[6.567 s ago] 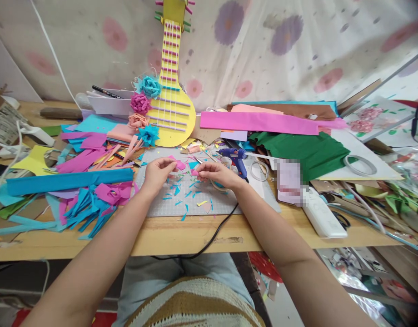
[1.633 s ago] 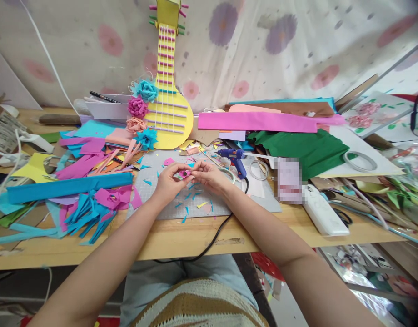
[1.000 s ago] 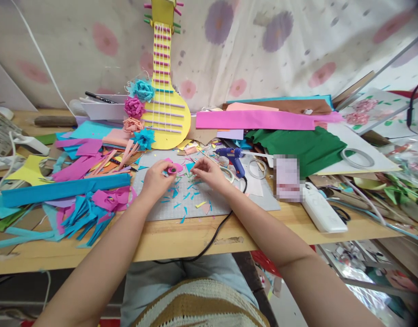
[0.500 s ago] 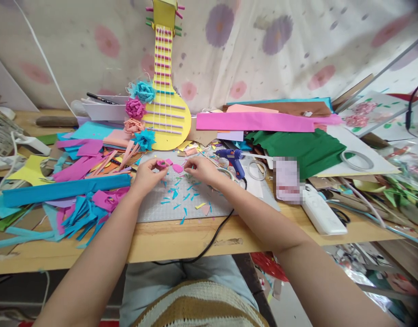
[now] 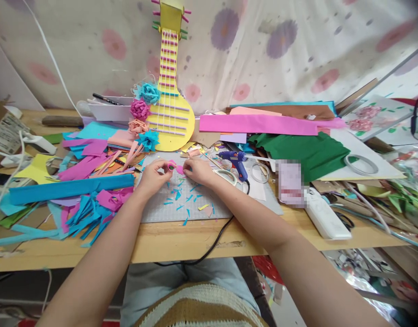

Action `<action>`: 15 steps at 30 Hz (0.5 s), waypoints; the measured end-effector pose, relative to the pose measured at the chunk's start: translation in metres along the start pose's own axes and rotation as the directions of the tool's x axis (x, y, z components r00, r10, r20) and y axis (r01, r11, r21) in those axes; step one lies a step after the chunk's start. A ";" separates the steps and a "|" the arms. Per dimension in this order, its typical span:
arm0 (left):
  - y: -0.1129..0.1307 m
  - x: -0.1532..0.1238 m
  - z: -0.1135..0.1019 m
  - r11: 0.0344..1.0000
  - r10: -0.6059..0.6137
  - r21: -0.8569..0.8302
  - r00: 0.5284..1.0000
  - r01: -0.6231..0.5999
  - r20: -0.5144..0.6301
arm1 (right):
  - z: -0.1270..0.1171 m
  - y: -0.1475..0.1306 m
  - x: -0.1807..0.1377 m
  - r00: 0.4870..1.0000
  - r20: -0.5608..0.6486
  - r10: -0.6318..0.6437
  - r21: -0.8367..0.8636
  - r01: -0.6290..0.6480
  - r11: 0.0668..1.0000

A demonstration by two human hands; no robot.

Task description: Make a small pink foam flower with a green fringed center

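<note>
My left hand [image 5: 157,176] is closed on a small pink paper flower [image 5: 171,164], pinched between thumb and fingertips above the grey cutting mat [image 5: 154,213]. Close by on the right, my right hand [image 5: 197,171] pinches the edge of a pink paper petal [image 5: 179,169] that reaches toward the flower. Whether petal and flower are joined, I cannot tell. Blue paper snippets [image 5: 178,195] lie scattered on the mat below both hands. Behind them leans a yellow paper lute [image 5: 173,113] with several crepe paper flowers [image 5: 140,109] along its left side.
A blue glue gun [image 5: 238,163] lies right of my right hand, its black cable [image 5: 214,245] crossing the table edge. Scissors [image 5: 226,176] and a tape roll [image 5: 260,171] sit beside it. Crepe paper scraps [image 5: 89,213] pile up at left; green crepe paper [image 5: 307,152] spreads at right.
My right hand has moved left, bringing the petal up against the flower in my left hand. The whole view has shifted slightly.
</note>
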State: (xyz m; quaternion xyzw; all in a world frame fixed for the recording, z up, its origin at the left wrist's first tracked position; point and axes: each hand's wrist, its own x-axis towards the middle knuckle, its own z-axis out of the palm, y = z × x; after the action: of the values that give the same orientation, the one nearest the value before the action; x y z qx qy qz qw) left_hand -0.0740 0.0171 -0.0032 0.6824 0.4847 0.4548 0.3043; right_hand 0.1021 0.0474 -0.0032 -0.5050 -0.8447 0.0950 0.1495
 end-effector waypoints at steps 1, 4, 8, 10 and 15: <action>-0.001 0.000 0.001 0.999 -0.015 -0.038 1.000 0.015 -0.013 | 0.001 0.001 0.000 1.000 -0.003 0.000 0.019 0.000 1.000; -0.004 0.002 0.002 0.984 -0.058 -0.173 0.998 0.051 -0.038 | 0.004 0.004 0.001 1.000 -0.006 0.011 0.053 -0.011 0.999; -0.003 0.003 0.002 0.933 -0.145 -0.342 0.987 0.114 -0.067 | 0.006 0.004 0.001 0.999 -0.010 0.033 0.061 -0.033 0.998; -0.001 0.004 0.003 0.889 -0.213 -0.430 0.974 0.159 -0.080 | 0.007 0.004 0.001 0.999 -0.016 0.041 0.075 -0.040 0.996; 0.005 0.003 0.003 0.793 -0.334 -0.538 0.943 0.286 0.009 | 0.000 0.005 -0.004 0.997 -0.062 0.038 0.159 -0.027 0.987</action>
State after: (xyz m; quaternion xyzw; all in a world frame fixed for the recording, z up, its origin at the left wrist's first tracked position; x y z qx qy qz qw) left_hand -0.0684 0.0182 0.0010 0.4624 0.4574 0.5439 0.5302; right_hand 0.1080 0.0464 -0.0059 -0.5081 -0.8209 0.1475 0.2147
